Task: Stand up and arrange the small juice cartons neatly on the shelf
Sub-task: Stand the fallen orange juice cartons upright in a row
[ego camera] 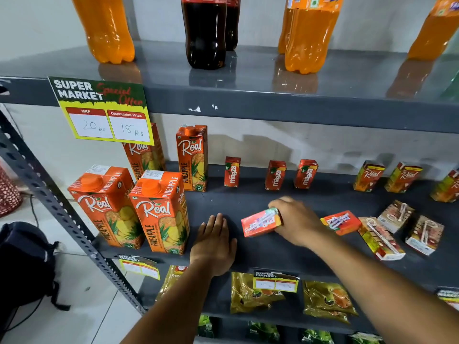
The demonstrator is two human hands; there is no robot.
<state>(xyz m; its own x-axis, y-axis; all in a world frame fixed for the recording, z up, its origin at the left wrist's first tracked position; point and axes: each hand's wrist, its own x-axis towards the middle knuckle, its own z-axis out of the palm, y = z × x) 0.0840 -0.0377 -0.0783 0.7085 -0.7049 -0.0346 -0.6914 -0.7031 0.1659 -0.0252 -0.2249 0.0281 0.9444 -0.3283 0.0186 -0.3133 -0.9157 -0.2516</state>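
Observation:
On the dark grey middle shelf [223, 202], my right hand [295, 220] grips a small red Maaza carton [259, 223] lying on its side. My left hand [214, 240] rests flat on the shelf with fingers together, holding nothing. Three small Maaza cartons stand upright at the back: one [232, 171], a second [275, 175] and a third [306, 173]. Another red carton [341, 222] lies flat to the right. Several small Real cartons lie on their sides at the far right [381, 238], and three more stand behind them [368, 176].
Tall Real pineapple cartons [159, 212] stand at the shelf's left end. Large soda bottles [205, 33] stand on the upper shelf, where a price tag [101, 109] hangs. Gold pouches [327, 300] fill the shelf below. A dark bag [24, 264] sits on the floor at left.

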